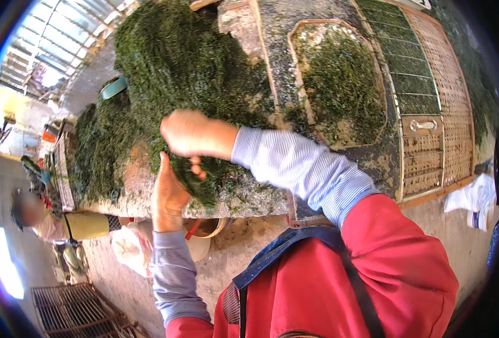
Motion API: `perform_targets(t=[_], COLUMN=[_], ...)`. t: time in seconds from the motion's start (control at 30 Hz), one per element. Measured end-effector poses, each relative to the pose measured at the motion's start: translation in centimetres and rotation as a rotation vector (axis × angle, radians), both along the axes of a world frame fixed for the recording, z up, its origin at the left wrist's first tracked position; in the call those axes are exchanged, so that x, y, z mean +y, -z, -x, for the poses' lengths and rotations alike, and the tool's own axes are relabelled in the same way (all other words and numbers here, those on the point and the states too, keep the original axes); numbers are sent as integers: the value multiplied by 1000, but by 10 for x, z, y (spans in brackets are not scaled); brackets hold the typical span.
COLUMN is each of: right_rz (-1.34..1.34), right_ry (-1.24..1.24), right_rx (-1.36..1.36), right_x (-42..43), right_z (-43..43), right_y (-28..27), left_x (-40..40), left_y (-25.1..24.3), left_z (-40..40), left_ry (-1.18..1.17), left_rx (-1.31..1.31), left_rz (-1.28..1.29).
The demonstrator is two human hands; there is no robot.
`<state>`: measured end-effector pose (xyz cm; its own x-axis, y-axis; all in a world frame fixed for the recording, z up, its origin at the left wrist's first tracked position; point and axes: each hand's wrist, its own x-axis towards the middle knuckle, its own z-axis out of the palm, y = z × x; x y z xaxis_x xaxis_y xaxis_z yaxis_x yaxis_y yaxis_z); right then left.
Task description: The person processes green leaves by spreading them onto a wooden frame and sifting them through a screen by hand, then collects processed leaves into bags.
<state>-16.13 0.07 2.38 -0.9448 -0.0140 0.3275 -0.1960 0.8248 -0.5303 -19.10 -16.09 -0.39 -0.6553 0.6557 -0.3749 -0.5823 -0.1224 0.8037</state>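
Observation:
A large heap of dark green, fine-leaved plant material (182, 63) covers the worktop before me. My left hand (171, 192) is at the heap's near edge, thumb up, curled around a clump of the greens (203, 181). Its other fingertips show on the clump's far side. Just above it, my right hand (190, 133) is bent over at the wrist and blurred by motion. The fingers of that hand are turned away, so whether it grips any greens is hidden.
A wooden-rimmed tray (306, 97) of greens lies to the right. Beyond it, a divided frame (423, 162) rests on a lattice board (452, 97). A turquoise container (114, 88) sits in the heap. White sacking (133, 249) is below the worktop edge. Another person (50, 226) is at the left.

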Motion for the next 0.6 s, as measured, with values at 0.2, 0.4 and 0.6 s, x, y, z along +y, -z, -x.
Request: perform_targets(t=[0.2, 0.4, 0.6], right_rz=[-145, 27, 1213], right_ry=[-89, 69, -384], right_rx=[350, 189, 335], right_x=[-53, -11, 33], right_z=[-97, -166, -215], right_y=[105, 167, 80], left_x=[2, 33, 101], left_y=[34, -58, -89], left_z=[24, -23, -132], left_ry=[77, 301, 571], left_rx=[-136, 240, 388], left_rz=[-142, -70, -88])
